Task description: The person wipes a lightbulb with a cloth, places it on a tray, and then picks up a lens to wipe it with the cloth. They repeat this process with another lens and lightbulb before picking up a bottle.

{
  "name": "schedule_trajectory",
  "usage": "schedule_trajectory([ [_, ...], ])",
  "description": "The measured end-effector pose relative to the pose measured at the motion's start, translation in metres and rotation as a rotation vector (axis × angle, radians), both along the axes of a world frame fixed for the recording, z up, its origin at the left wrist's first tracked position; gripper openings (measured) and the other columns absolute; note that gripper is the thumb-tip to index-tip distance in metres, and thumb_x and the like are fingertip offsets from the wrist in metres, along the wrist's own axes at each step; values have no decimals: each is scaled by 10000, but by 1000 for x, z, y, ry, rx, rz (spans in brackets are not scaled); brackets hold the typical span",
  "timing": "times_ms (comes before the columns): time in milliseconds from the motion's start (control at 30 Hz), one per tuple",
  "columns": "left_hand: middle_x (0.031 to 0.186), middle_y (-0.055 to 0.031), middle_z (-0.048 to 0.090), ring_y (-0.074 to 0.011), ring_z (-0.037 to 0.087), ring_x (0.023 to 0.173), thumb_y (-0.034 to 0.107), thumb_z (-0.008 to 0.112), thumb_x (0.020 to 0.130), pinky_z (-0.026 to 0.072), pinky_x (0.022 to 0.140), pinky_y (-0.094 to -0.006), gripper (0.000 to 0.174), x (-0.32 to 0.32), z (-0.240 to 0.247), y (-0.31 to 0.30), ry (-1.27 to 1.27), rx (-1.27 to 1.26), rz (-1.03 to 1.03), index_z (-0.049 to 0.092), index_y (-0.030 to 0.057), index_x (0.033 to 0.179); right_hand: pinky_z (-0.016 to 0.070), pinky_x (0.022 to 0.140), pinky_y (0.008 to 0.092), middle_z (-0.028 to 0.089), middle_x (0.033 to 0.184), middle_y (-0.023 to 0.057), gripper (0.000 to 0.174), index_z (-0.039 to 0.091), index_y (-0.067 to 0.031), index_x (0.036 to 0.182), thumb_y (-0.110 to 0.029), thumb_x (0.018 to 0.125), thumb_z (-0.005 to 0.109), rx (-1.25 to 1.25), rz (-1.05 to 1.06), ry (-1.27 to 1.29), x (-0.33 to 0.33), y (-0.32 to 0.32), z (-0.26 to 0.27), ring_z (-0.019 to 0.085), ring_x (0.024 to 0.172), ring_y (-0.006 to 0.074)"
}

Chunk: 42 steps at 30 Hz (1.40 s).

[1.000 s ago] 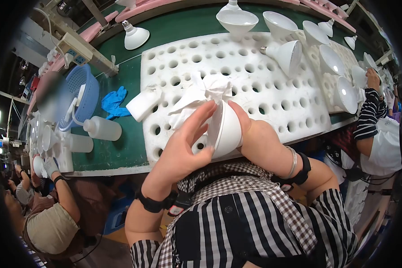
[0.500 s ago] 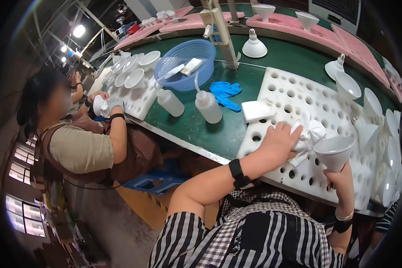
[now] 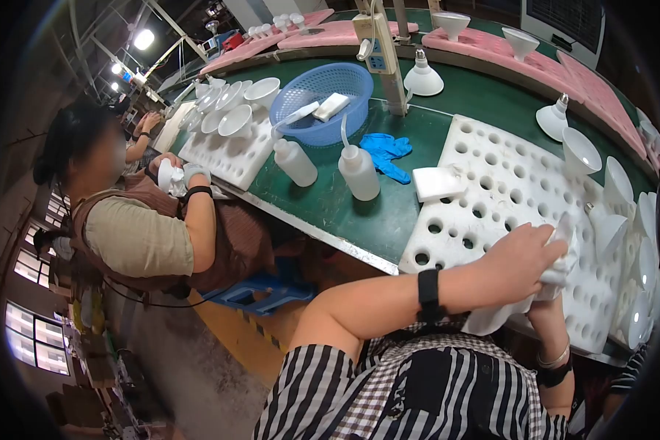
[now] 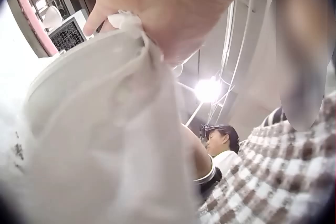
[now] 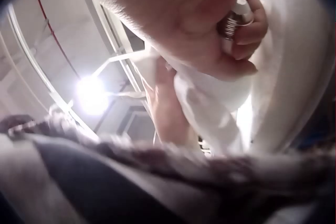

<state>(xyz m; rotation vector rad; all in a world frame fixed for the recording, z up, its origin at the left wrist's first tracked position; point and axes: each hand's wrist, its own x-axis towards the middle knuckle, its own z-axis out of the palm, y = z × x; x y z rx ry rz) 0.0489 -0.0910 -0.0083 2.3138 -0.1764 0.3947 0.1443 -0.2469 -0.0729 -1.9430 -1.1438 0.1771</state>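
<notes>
In the head view the left hand grips a crumpled white cloth over a white lamp, which is mostly hidden there; part of the cloth hangs below the wrist. The right hand is underneath. The right wrist view shows the right hand with fingers curled round the lamp's metal screw base. In the left wrist view the cloth drapes across the lamp, below the left hand.
A foam board with holes lies in front, with several lamps at its right. Left of it are a white block, a blue glove, two bottles and a blue basket. A person works at left.
The head view has swung left. Earlier, the cloth lay on the board and the lamp's face showed; now the left hand has brought the cloth over the lamp. The right hand keeps hold of the lamp.
</notes>
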Motion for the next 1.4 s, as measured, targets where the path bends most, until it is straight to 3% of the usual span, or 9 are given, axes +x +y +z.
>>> schedule_trajectory([
  [167,934,-186,671,-359,640,951,326,629,825,496,853,-424,315,33,7,21,283,-233,-2,635,52,982,534,820,375,698,1025,85,564,546,-39,1317,-95,793,750,107,2,87,-17,-11,-9,673,929,256],
  [300,1056,-152,696,-250,654,995,372,599,899,485,893,-344,414,31,-26,39,382,-514,-89,645,39,1141,530,850,380,697,1092,149,572,561,7,1280,-133,776,792,-390,10,-55,-30,-13,23,692,991,286],
  [433,1142,-56,660,-114,625,973,179,470,1031,497,872,-282,262,20,-51,34,323,-1030,-87,617,11,1167,514,880,382,701,1087,167,407,632,9,1182,-82,798,728,59,-108,136,-29,-12,25,667,1021,315],
  [533,1019,-71,662,-165,623,911,148,512,989,497,839,-326,224,13,-93,22,313,-1512,-181,589,25,1160,530,783,380,710,1023,108,393,633,27,1129,-67,768,758,50,-163,-389,21,-19,1,680,927,245],
  [633,960,-127,660,-204,632,842,180,609,933,506,796,-361,241,-15,-43,8,102,-867,57,601,40,1129,532,750,378,702,971,73,361,640,24,1084,-52,751,755,-2,-311,285,46,-19,-17,674,870,232],
  [767,980,-89,651,-194,638,962,139,674,874,507,803,-350,220,-35,-4,8,26,-621,107,615,65,1072,442,439,324,663,841,58,245,636,-23,1087,-167,891,652,239,-232,214,31,-12,-29,611,576,148],
  [833,1098,-144,616,-303,597,1046,145,736,774,494,840,-378,342,-32,14,11,-517,-69,48,602,54,1075,323,348,270,630,758,37,246,608,-53,1136,-209,954,554,367,-127,231,37,-2,-40,509,449,97],
  [1300,1238,-179,600,-354,604,1128,134,658,801,524,890,-391,324,-11,-12,13,-440,-107,-101,601,77,1115,322,340,207,646,807,26,311,566,-30,1183,-149,905,636,311,-203,1609,-12,-35,17,531,457,80],
  [1400,1163,-170,642,-336,623,1094,97,681,773,537,851,-395,377,-15,-27,27,-380,-138,-20,595,87,1140,254,334,200,486,654,-17,226,544,-42,1078,-80,866,611,159,-92,1497,-5,-32,35,382,404,53],
])
